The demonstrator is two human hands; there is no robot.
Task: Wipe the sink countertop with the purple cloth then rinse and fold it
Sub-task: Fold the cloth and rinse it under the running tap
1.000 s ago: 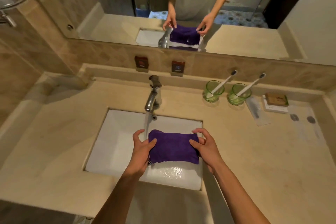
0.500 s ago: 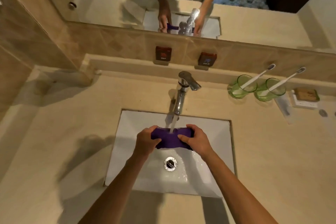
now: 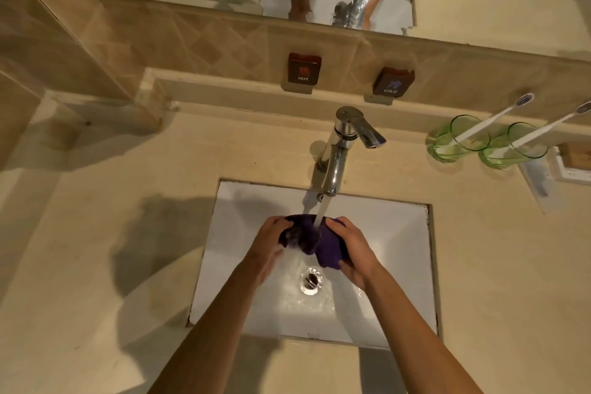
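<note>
The purple cloth is bunched up inside the white sink, just above the drain and right under the tap. A stream of water runs from the spout straight onto the top of the cloth. The left hand curls around the cloth's left side, fingers wrapped into the wet, darker part. The right hand clamps the right side, fingers closed over the top and the palm against the fabric; the part it holds looks a brighter purple. The two hands sit close together with the cloth squeezed between them, though blur makes the left fingertips hard to make out. Wet sheen shows on the basin around the drain. To the right of the tap, on the beige countertop, stand two green cups, each with a toothbrush.
</note>
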